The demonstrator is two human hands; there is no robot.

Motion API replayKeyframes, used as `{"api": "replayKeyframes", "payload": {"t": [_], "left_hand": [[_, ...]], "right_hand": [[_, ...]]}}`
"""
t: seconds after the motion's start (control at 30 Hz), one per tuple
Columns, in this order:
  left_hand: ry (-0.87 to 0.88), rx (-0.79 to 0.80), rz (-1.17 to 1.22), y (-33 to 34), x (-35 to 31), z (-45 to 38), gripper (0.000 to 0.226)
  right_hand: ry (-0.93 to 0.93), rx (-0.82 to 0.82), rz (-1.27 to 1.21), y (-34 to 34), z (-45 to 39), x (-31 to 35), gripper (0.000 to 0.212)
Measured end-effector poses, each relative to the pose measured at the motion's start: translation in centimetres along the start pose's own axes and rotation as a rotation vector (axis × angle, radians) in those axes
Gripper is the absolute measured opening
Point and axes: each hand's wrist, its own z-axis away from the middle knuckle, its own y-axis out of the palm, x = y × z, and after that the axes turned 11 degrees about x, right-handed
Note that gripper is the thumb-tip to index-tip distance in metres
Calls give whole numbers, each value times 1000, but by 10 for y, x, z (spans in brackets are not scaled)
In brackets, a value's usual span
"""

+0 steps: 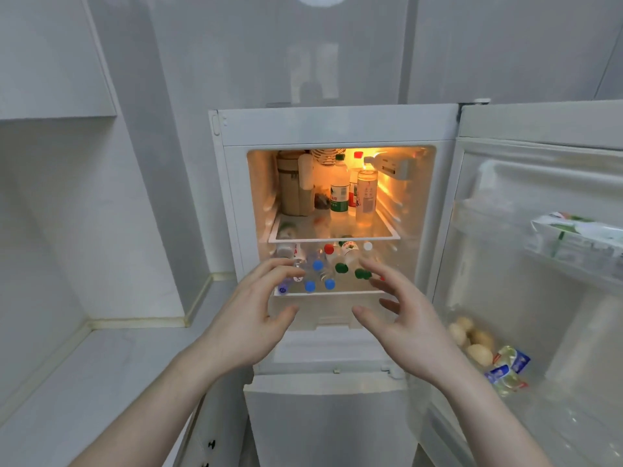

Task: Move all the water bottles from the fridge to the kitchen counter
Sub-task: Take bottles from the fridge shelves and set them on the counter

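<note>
The small white fridge point(337, 124) stands open and lit inside. On its lower shelf lie several clear water bottles point(320, 269) with blue, green, red and white caps facing me. The upper shelf holds upright bottles, among them a green-labelled one point(338, 188) and a clear one point(366, 193). My left hand point(251, 318) and my right hand point(408, 321) hover just in front of the lower shelf, fingers spread and relaxed, holding nothing. The fingertips overlap the front bottles in view; contact cannot be told.
The white kitchen counter point(101, 375) runs along the left, beside the fridge. The fridge door point(539, 230) hangs open on the right, with a packet point(576, 234), eggs point(472, 338) and small sachets point(509, 369) in its racks. A closed lower door point(330, 419) sits below.
</note>
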Motion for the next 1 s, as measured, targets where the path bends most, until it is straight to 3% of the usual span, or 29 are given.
{"api": "replayKeyframes", "payload": {"t": [0.4, 1.0], "left_hand": [[-5, 11, -27, 18, 36, -150, 45], [54, 94, 71, 37, 149, -310, 48]], "right_hand": [[-7, -44, -5, -49, -122, -55, 61], [142, -254, 118, -37, -262, -130, 73]]}}
